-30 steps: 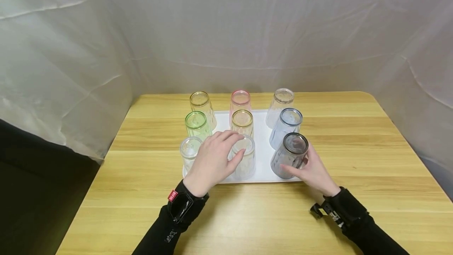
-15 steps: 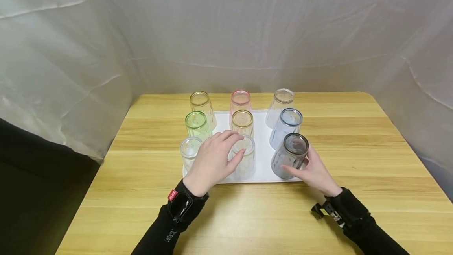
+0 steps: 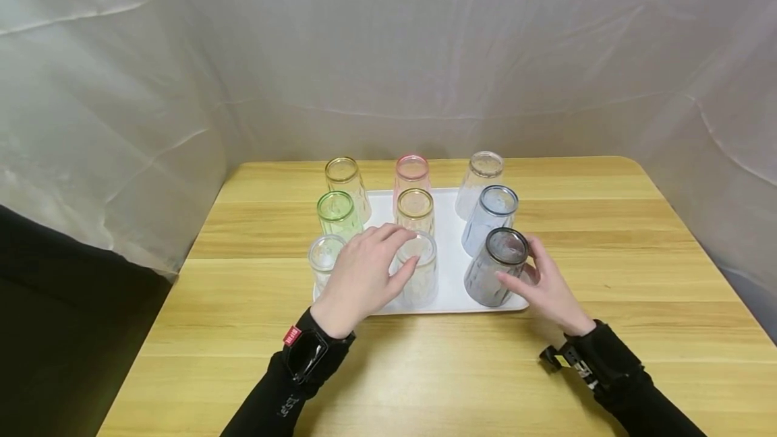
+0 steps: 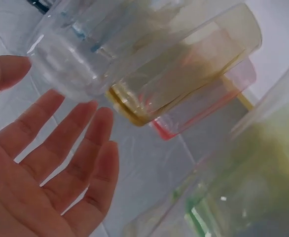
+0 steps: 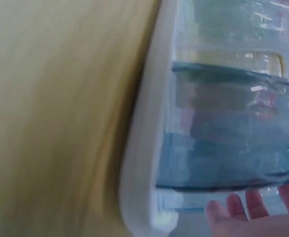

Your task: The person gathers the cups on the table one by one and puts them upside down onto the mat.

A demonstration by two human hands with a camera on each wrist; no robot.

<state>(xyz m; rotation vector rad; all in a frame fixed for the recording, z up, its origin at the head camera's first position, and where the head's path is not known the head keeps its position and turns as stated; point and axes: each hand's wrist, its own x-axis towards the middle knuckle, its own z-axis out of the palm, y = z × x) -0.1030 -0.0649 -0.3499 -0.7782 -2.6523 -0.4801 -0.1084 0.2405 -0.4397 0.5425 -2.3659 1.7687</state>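
Above the front of the white tray [image 3: 449, 288] my left hand [image 3: 364, 275] hovers with fingers spread, fingertips right at the upturned base of the front middle clear glass [image 3: 419, 278]. The left wrist view shows its open palm beside that clear glass [image 4: 70, 64]. My right hand [image 3: 549, 288] is at the right side of an upside-down smoky grey glass [image 3: 492, 275], thumb and fingers loosely around that side. In the right wrist view, fingertips [image 5: 255, 205] lie along the wall of the grey glass [image 5: 233, 133].
More upside-down glasses stand in rows on the tray: clear [image 3: 324, 258], green [image 3: 338, 214], amber [image 3: 415, 208], yellow-brown [image 3: 346, 181], pink [image 3: 413, 174], pale [image 3: 482, 184] and blue [image 3: 492, 218]. The wooden table [image 3: 607, 275] surrounds the tray. A pale cloth [image 3: 425, 52] hangs behind.
My right thumb and hand have drawn slightly right, away from the grey glass, which stays in place. The left hand has barely moved.
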